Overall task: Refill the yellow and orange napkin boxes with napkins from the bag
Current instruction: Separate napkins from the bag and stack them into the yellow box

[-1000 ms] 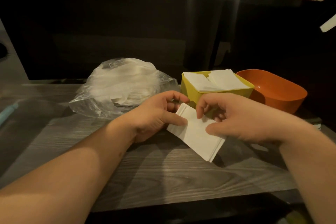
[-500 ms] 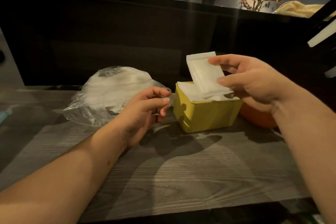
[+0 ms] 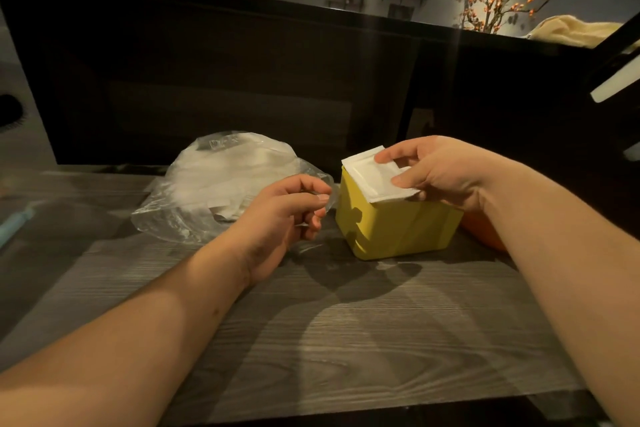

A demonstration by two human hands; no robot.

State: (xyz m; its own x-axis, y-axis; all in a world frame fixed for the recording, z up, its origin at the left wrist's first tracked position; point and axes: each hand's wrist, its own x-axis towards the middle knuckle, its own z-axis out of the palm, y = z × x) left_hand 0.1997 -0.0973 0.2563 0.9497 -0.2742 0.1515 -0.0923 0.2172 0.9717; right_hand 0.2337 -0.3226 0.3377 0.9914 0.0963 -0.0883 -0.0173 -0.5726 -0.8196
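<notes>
The yellow napkin box (image 3: 398, 229) stands at mid-table, filled to the rim. My right hand (image 3: 443, 170) pinches a folded white napkin stack (image 3: 372, 178) between thumb and forefinger and holds it flat on top of the box. Only a sliver of the orange box (image 3: 485, 234) shows behind the yellow one, under my right forearm. To the left of the yellow box lies the clear plastic bag (image 3: 214, 187) of napkins. My left hand (image 3: 287, 218) hovers with loosely curled fingers, its fingertips at the bag's right edge and nothing visibly gripped.
The grey wood-grain table (image 3: 346, 340) ends close to me at its front edge. A dark partition wall (image 3: 225, 87) rises right behind the bag and boxes. A pale blue object (image 3: 14, 222) lies at the far left.
My right hand has lowered the napkin stack from a raised tilt down flat onto the yellow box. My left hand let go of the stack earlier and has drifted to the bag's edge.
</notes>
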